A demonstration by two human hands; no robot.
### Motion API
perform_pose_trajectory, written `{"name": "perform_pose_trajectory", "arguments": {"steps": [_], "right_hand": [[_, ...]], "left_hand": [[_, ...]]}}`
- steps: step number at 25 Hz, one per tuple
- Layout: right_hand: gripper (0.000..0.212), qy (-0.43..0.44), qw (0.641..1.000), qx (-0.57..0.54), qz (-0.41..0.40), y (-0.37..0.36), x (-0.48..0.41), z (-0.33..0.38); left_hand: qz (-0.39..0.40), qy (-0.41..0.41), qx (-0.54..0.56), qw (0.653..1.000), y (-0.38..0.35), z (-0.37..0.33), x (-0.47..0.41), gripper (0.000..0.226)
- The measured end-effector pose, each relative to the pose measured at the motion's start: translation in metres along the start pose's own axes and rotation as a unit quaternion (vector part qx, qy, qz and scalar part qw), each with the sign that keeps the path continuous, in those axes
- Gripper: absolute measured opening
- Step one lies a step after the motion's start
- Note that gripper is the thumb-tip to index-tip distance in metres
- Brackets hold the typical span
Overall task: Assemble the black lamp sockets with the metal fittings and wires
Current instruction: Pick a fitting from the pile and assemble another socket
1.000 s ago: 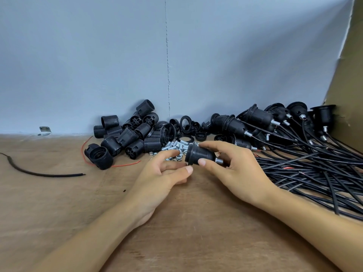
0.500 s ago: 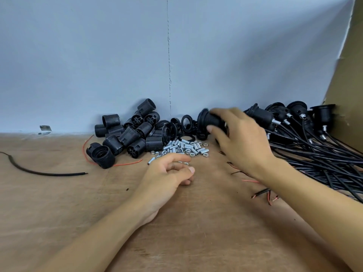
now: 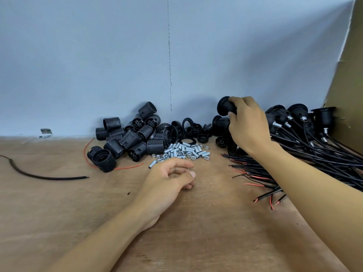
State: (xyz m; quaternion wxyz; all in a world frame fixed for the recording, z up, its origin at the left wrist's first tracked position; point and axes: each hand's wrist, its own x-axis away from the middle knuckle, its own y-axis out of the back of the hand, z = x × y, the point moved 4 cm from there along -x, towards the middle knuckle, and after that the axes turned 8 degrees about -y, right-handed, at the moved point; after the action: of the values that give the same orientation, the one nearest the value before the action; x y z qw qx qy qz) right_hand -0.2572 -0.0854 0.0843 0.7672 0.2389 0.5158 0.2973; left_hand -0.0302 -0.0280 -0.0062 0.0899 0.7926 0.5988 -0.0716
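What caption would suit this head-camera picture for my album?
Right hand holds a black lamp socket over the wired sockets while the left hand rests beside the metal fittings.

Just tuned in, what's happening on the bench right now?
A person is assembling lamp sockets. Their right hand grips a black socket, held up at the left edge of the heap of wired sockets. The left hand rests on the wooden table, fingers loosely curled, just in front of the pile of metal fittings. Bare socket shells lie heaped further left.
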Motion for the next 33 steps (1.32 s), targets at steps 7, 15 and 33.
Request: {"name": "perform_pose_trajectory", "arguments": {"steps": [7,15,33], "right_hand": [[0.033,-0.012,0.998,0.055,-0.017,-0.004,-0.001,-0.004],[0.022,0.061,0.990,0.100,-0.076,-0.011,0.034,0.017],[0.033,0.077,0.975,0.048,0.204,-0.048,0.067,0.043]], "left_hand": [[0.001,0.000,-0.015,1.000,0.000,-0.002,0.001,0.016],[-0.004,0.000,-0.024,1.000,-0.002,-0.002,0.001,0.014],[-0.165,-0.078,-0.309,0.933,0.023,-0.009,-0.007,0.035]]}}
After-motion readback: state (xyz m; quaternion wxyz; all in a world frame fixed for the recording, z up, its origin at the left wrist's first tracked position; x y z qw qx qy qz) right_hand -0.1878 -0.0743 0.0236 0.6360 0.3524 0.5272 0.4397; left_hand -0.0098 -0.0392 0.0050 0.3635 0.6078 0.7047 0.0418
